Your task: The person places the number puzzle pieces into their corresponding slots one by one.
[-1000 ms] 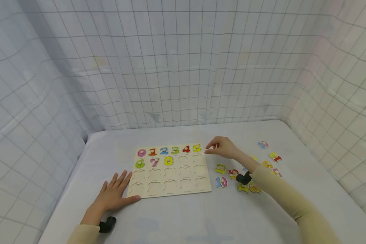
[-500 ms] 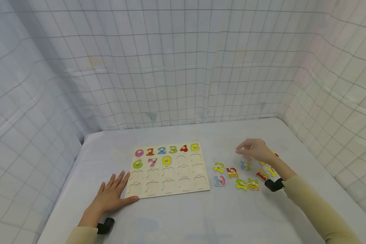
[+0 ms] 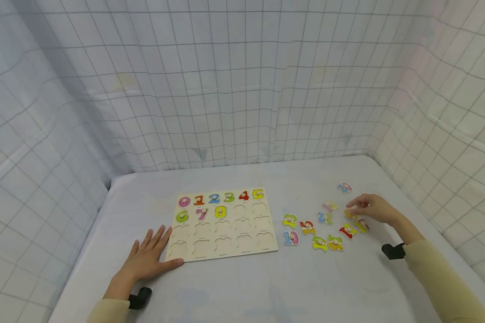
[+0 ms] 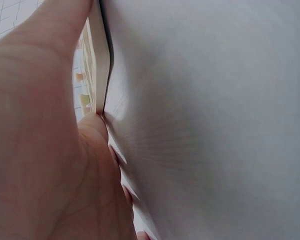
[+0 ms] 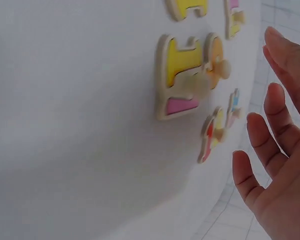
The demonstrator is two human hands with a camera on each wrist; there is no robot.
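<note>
In the head view the left hand [image 3: 147,259] lies spread against the puzzle board [image 3: 232,234], the right hand [image 3: 373,208] just by an orange piece [image 3: 349,215]; the left wrist view shows edge contact, the right loosely parted, empty fingers [image 5: 261,140].

Captions [image 3: 246,252] on the board [image 3: 244,228] are too small to read; bottom edge crops both sleeves [image 3: 440,278]

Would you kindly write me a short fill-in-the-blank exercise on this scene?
1. The right hand is near the loose number pieces, which lie to the ____ of the puzzle board.
2. The pink 7 sits between the green 6 and the yellow ____.
3. The number 4 in the top row is coloured ____.

Missing words: right; 8; red.
</note>
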